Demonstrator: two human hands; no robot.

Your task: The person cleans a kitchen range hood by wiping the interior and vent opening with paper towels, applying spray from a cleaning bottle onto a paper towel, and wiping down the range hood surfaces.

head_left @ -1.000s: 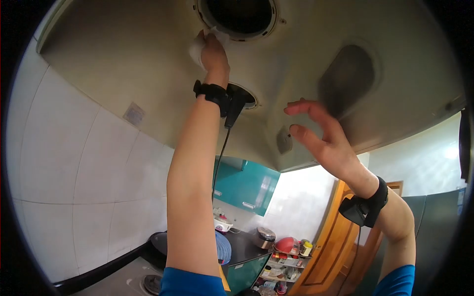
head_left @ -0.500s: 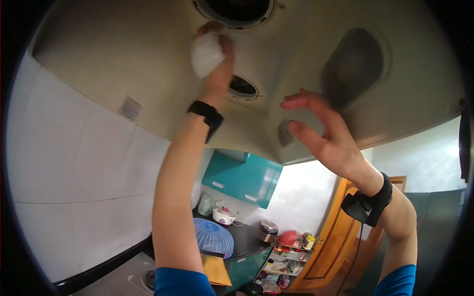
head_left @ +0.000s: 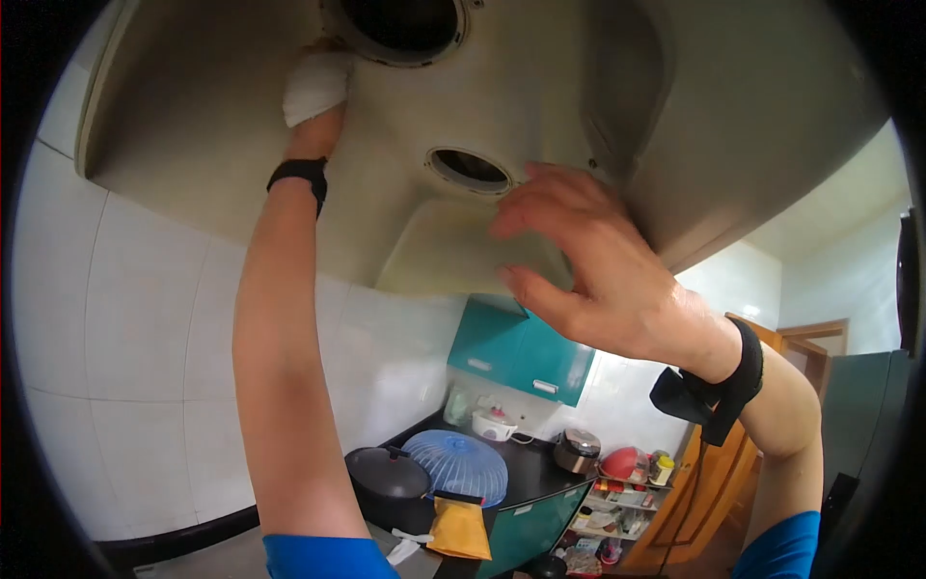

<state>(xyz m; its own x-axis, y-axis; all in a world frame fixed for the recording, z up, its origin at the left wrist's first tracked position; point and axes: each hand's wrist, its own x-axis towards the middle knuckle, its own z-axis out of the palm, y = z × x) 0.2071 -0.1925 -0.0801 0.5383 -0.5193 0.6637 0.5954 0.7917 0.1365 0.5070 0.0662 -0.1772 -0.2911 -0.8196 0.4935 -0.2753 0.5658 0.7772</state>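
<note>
Overhead is the underside of a range hood, with a large round opening and a smaller one. Beside the large opening, my left hand reaches up, closed on a white cloth that lies against the hood's surface. The cloth hides most of its fingers. My right hand is raised under the hood's right side, empty, with fingers curved and apart. Its fingertips overlap the edge of the smaller opening in this view. Both wrists wear black straps, the right one with a small black device.
Below are a stove, a dark lidded wok, a blue mesh food cover and a yellow cloth. A rice cooker stands on the counter, under teal cabinets. White tiles line the left wall.
The view has swung, bringing the wok into sight. My left hand with the cloth now sits left of the large opening; my right hand appears nearer the smaller opening, fingers still apart.
</note>
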